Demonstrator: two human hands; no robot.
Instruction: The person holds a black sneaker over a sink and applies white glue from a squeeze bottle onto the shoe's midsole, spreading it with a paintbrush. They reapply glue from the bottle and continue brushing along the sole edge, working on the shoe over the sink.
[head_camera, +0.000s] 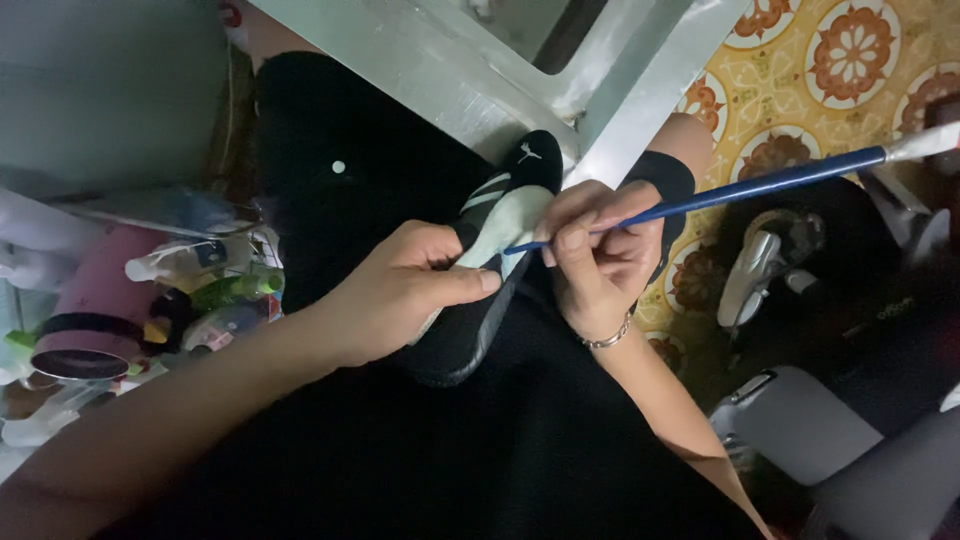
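Lower frame: black cloth over the lap (520, 450), both forearms running up from the bottom edge.

Centre frame: a black shoe with white side stripes and a pale painted patch (500, 230) is held over the lap, toe toward the upper centre. The left hand (395, 290) is wrapped around its side, thumb pressed along the pale patch, fingers curled under; the grip is closed on the shoe. The shoe is judged light, with a soft, yielding upper and a stiffer sole rim; the rim and heel are judged the safest places to hold, since the pale patch may be wet and easily smudged.

Just right of centre: the right hand (600, 255), a silver bracelet at the wrist, is pinched narrowly around a long blue-handled paintbrush (760, 183), the tip meeting the pale patch. The brush is judged light, stiff and thin, best held low near the tip for control.

Left edge: a clutter of bottles and a pink cylindrical container with a black band (85, 320), well apart from the hands.

Upper frame: a grey metal table frame (470, 70); at right, a floor of yellow patterned tiles with red rosettes (850, 50).

Hidden or unclear: the bristles are covered by the fingers; the shoe's heel and far side are lost in shadow; the dark and pale shapes at right cannot be identified; 1 shoe only is made out.
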